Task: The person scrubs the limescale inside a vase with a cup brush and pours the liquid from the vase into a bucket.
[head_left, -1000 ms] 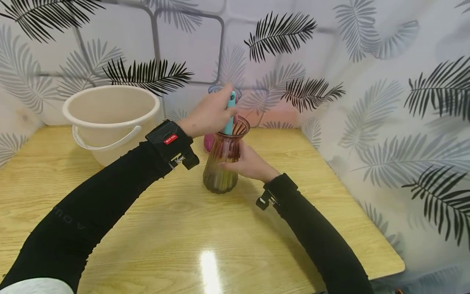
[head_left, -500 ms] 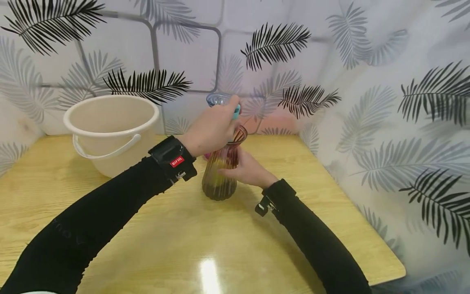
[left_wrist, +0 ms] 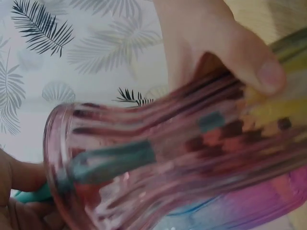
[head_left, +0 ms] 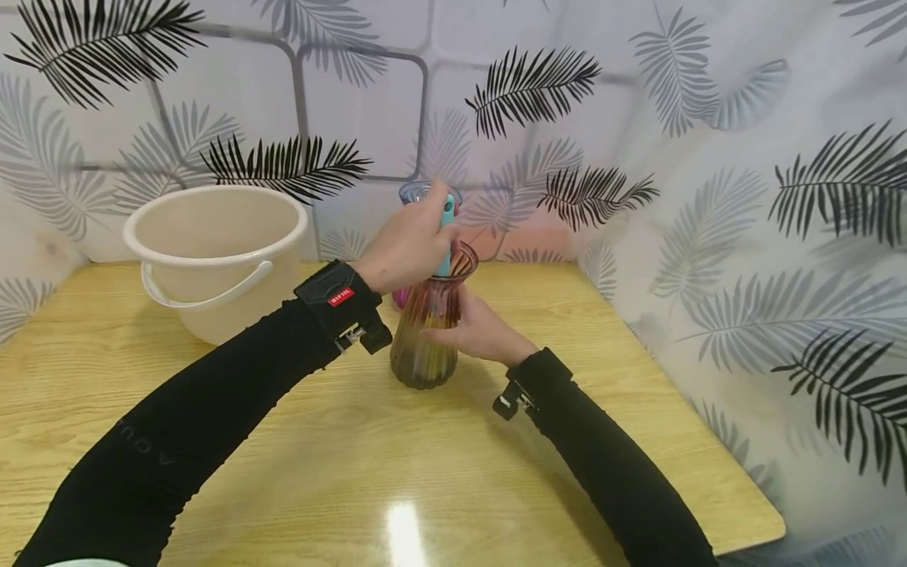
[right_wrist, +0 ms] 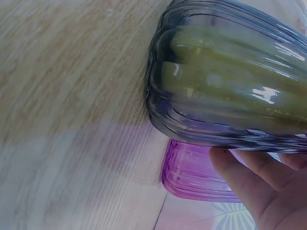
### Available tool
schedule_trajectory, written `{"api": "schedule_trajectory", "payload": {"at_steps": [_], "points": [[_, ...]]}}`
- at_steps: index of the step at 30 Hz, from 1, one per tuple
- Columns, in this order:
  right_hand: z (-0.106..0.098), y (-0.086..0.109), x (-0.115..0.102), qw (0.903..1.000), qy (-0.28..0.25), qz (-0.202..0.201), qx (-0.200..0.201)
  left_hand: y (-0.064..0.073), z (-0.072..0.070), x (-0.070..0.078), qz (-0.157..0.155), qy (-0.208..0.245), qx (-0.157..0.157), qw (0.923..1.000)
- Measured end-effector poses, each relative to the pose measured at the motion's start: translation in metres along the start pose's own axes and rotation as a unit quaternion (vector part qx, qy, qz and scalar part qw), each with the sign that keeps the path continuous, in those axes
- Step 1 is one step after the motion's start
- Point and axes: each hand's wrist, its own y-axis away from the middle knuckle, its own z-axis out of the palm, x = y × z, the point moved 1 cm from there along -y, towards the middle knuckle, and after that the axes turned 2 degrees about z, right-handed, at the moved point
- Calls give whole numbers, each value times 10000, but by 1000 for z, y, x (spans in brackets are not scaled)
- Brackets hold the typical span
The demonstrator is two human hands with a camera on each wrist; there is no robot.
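Observation:
A ribbed glass vase (head_left: 425, 354), pinkish at the rim and greyish at the base, stands on the table. My right hand (head_left: 485, 327) holds it round the middle, thumb on the near side. Above the rim, my left hand (head_left: 407, 240) grips the teal handle (head_left: 446, 256) of a bottle brush that reaches down into the vase. Through the glass in the left wrist view, more of the brush's teal handle (left_wrist: 115, 160) shows. A yellow sponge head (right_wrist: 216, 84) lies inside the lower vase in the right wrist view.
Behind stands a second glass vase (head_left: 411, 191), blue at the rim and pink at the base (right_wrist: 196, 170), partly hidden. A cream bucket (head_left: 220, 272) with a white handle sits at the left. The wooden table (head_left: 340, 472) ends before a leaf-patterned curtain (head_left: 708, 276).
My left hand pushed the brush deeper half a second ago and now has it raised again, with more handle showing. My right hand keeps hold of the vase. The head view has shifted slightly.

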Motion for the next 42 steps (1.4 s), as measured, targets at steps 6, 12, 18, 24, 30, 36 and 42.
{"api": "schedule_trajectory", "payload": {"at_steps": [6, 12, 18, 24, 30, 36, 42], "points": [[-2, 0, -4, 10000, 24, -6, -10, -5, -6, 10, 441, -578, -482, 9962], [-1, 1, -2, 9999, 111, 53, -13, 0, 0, 14, 914, -1430, -503, 9842], [3, 3, 0, 9999, -14, 136, -55, 6, 8, 0, 918, -1018, 214, 9903], [3, 1, 0, 10000, 15, -8, -5, 4, 8, -11, 603, -175, 655, 9959], [0, -1, -1, 9998, 154, -72, 71, 1, 4, -8, 334, 292, 483, 9978], [0, -1, -1, 10000, 13, -61, -55, 0, -4, -2, 171, 310, -87, 9993], [1, 1, 1, 10000, -31, 3, -41, -1, -4, 7, 469, -548, -497, 9962]]}}
